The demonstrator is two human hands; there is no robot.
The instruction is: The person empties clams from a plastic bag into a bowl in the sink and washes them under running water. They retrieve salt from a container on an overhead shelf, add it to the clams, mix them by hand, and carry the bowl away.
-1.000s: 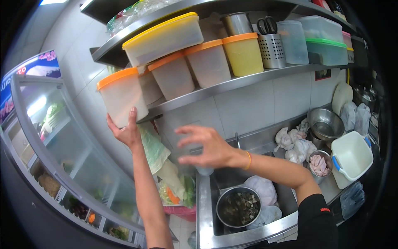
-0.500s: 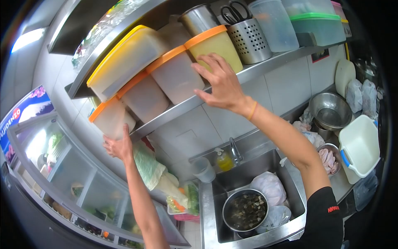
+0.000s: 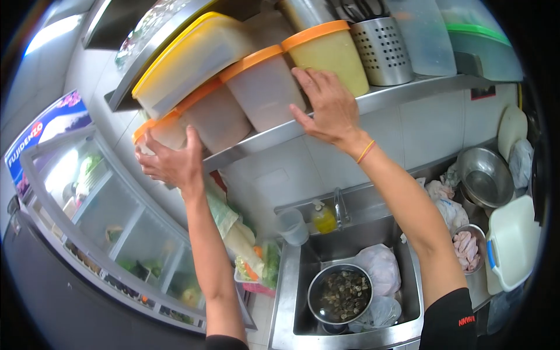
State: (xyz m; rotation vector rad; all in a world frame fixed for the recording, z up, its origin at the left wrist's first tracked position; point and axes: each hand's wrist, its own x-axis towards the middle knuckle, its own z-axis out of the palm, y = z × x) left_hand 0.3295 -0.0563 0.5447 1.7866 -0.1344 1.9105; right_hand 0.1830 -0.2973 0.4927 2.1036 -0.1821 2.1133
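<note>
Tub [image 3: 170, 132] behind spread fingers [image 3: 150, 158] of left hand [image 3: 173, 164], can't tell if gripped; probably feeling light, stiff, slickish, wanting support below fingers. Holding right hand [image 3: 335, 111] half-open, clutching nothing.

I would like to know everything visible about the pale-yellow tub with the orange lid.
The pale-yellow, plastic-looking tub tapers downward beneath its fitted orange lid. It stands upright on the grey metal shelf, left of a perforated silver metal cylinder. The person's right hand overlaps its lower left side; contact is unclear. A shiny metal pot seems to rest on top.
</note>
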